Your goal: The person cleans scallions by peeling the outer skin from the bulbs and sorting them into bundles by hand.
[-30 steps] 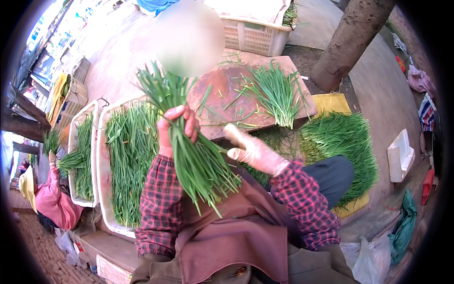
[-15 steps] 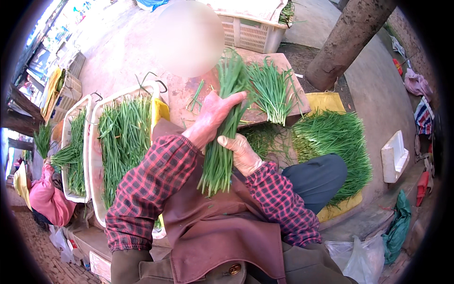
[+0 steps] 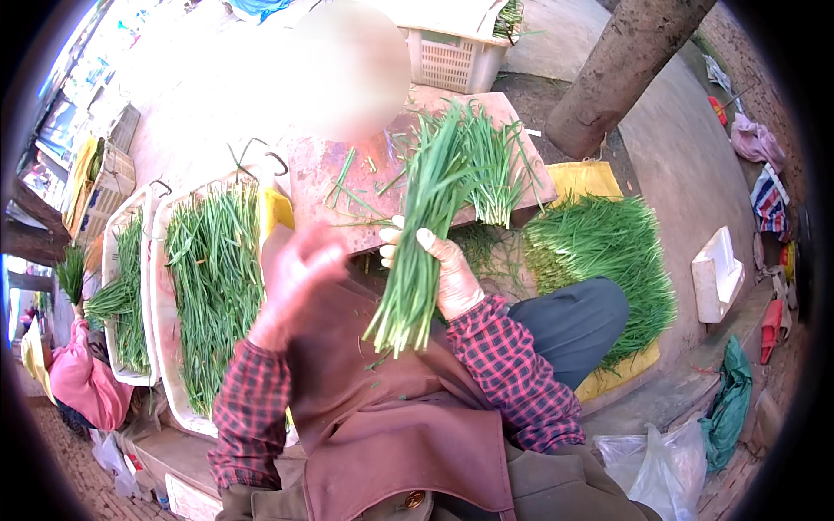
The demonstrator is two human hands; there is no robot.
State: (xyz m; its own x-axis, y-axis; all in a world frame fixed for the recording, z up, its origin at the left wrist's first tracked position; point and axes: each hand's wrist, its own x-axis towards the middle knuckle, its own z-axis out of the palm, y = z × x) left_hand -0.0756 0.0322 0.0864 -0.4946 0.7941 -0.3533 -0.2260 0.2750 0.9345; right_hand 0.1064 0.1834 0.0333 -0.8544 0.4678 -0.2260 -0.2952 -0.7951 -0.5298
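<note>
A long bunch of green chives (image 3: 426,208) is gripped in my right hand (image 3: 456,278), which wears a pale glove. Its leafy tops point away from me, and the pale cut stem ends hang over my brown apron (image 3: 382,391). Apart from the bunch, to its left, is my left hand (image 3: 300,278). Motion smears its fingers, so their pose is unclear. Just beyond the held bunch, a second pile of chives (image 3: 495,165) rests on a low reddish board (image 3: 326,187), where a few loose blades are scattered.
Two white crates (image 3: 165,347) of chives stand at my left. A broad stack of chives (image 3: 608,269) lies on yellow sacking by my right knee. Beyond are a tree trunk (image 3: 625,74) and a pale basket (image 3: 452,65). Another person in a pink top (image 3: 87,373) is at far left.
My left hand has come off the chives and swung left, toward the crates. My right hand still holds the bunch, its fingers now wrapped around behind it.
</note>
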